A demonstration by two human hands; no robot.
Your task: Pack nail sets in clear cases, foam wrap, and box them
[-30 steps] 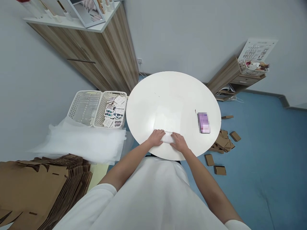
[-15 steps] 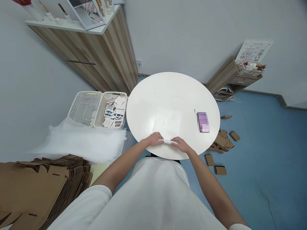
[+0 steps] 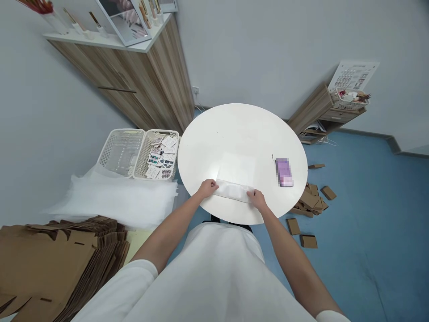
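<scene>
"Where's the folded strip of thin white sheeting [image 3: 233, 191]?"
"Near edge of the round white surface [image 3: 241, 120], fingers of left hand [image 3: 208, 188] pinching one end, right hand [image 3: 257, 200] the other."
"Progress?"
"Partway, I'd judge: strip folded, flat translucent film sheet [image 3: 236, 167] beyond it not yet."
"Writing?"
"None legible. Purple rectangular object [image 3: 284, 172] pixelated; small white printed cards [image 3: 168, 141] in white plastic basket [image 3: 141, 154], white printed poster [image 3: 353, 75]: too tiny."

And there on your left, a wood-grain cabinet [image 3: 117, 74] carries a framed picture [image 3: 125, 26]; across to your right, a smaller cabinet [image 3: 310, 109] bears a white basket [image 3: 346, 105] before a printed sheet [image 3: 357, 74].
</scene>
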